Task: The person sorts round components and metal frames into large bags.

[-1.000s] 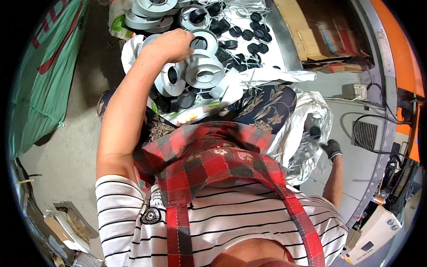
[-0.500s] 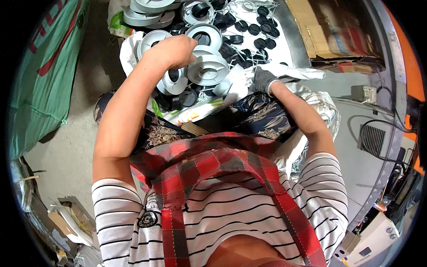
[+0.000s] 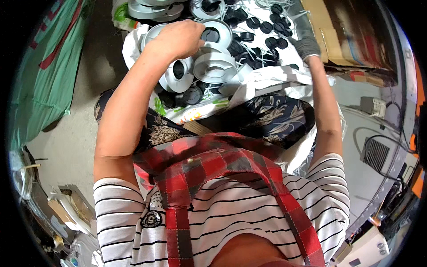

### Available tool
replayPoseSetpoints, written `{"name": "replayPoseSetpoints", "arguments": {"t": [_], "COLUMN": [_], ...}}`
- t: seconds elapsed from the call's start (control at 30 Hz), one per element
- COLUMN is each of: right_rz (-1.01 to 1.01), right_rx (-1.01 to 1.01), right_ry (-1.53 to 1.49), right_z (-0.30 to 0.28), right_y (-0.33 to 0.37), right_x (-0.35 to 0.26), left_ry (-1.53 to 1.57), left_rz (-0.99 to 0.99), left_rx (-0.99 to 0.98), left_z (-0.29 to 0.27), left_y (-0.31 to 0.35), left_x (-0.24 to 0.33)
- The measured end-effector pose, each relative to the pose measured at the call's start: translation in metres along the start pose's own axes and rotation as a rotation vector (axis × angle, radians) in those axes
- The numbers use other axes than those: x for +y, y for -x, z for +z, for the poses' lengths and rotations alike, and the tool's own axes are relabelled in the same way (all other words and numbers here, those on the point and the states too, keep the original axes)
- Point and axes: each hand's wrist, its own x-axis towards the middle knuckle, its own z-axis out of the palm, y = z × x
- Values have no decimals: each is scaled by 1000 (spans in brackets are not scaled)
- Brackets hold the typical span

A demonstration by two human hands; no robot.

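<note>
My bare left hand (image 3: 181,39) is closed, fingers curled down among pale grey round plastic parts; what they hold, if anything, is hidden. Beside its fingertips lie a grey ring with a black centre (image 3: 224,33) and a wide grey disc with a raised middle (image 3: 215,69). Below the wrist is another grey ring (image 3: 165,81) with a dark hole. At the right edge of the white work surface (image 3: 287,60), my right hand (image 3: 307,47) wears a dark grey glove. Its fingers reach out over the edge, near scattered black round caps (image 3: 282,43), with nothing visible in them.
Several black caps and thin white sticks cover the far part of the surface. Stacked grey rings (image 3: 153,11) stand at the far left. A cardboard box (image 3: 342,35) is at the far right, a grey metal panel (image 3: 351,129) nearer. Green cloth (image 3: 49,80) hangs at left.
My right hand has left the near white bag material and moved away from me, rightward, to the surface's right edge. My left hand stays over the grey parts; the view has shifted slightly.
</note>
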Motion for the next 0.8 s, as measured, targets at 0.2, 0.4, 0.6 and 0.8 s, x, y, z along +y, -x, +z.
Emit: {"name": "replayPoseSetpoints", "arguments": {"t": [0.2, 0.4, 0.6, 0.8], "right_rz": [-228, -117, -208, 55], "right_rx": [-709, -494, -273, -378], "right_ry": [-66, -338, -832, -1018], "right_z": [121, 81, 41, 30], "right_y": [42, 21, 14, 47], "right_x": [-172, -162, -134, -175], "left_ry": [43, 109, -6, 190], "left_rz": [-66, 9, 334, 93], "left_rx": [92, -113, 234, 450], "left_z": [2, -8, 31, -6], "left_y": [2, 16, 22, 22], "left_x": [-7, 3, 7, -9]}}
